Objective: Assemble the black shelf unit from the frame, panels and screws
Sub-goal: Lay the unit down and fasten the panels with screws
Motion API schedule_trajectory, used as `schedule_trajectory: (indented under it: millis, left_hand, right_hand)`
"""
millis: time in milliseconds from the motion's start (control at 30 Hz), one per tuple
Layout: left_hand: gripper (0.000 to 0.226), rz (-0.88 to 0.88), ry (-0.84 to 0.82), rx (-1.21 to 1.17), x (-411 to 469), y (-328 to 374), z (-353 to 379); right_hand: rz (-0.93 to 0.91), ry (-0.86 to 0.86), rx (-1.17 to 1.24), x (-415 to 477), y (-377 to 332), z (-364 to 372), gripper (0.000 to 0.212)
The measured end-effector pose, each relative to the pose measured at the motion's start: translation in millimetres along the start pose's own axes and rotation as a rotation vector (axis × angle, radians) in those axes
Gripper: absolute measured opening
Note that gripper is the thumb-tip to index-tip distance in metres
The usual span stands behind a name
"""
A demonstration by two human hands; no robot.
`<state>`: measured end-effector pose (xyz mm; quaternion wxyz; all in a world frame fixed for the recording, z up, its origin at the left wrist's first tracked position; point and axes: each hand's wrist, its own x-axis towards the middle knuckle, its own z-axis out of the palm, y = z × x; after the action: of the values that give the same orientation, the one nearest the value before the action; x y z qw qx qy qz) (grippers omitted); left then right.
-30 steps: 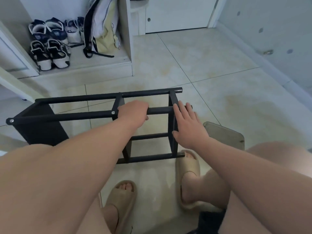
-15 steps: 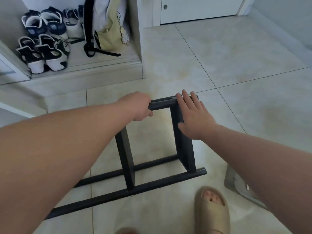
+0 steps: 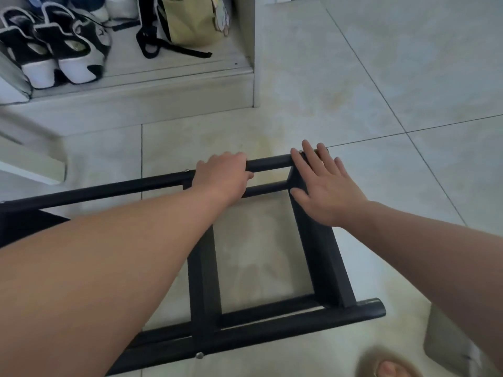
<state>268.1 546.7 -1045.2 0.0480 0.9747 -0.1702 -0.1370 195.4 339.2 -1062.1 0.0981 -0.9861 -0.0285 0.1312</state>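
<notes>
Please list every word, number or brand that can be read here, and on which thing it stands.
No text can be read in this picture.
The black frame shows no label.
The charm on the yellow bag bears a picture, too blurred to read.
The shoes show no readable brand.

On floor (image 3: pixel 353 77), centre: frame (image 3: pixel 324 268). Round its top bar, left of the corner: left hand (image 3: pixel 221 178). Flat on the corner post, just right of that: right hand (image 3: pixel 324 186). Behind, far left, on ledge (image 3: pixel 163 85): shoes (image 3: pixel 68 53), with bag (image 3: pixel 190 23) to their right. Nearest, right of frame: foot (image 3: pixel 389 368).
</notes>
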Motion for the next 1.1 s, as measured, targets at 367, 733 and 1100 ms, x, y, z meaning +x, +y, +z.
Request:
schedule_trajectory:
  millis: [367,733,1100]
  left_hand:
    - [0.04,0.078,0.166,-0.005,-22,15,7]
    - [0.048,0.574,0.1,0.023,-85,156,11]
    - [0.052,0.978,-0.122,0.113,-126,292,67]
  right_hand:
    - [-0.01,-0.041,-0.051,-34,18,-14,0.073]
    - [0.14,-0.174,-0.263,-208,128,-32,0.076]
    - [0.365,-0.388,-0.009,-354,225,33,0.038]
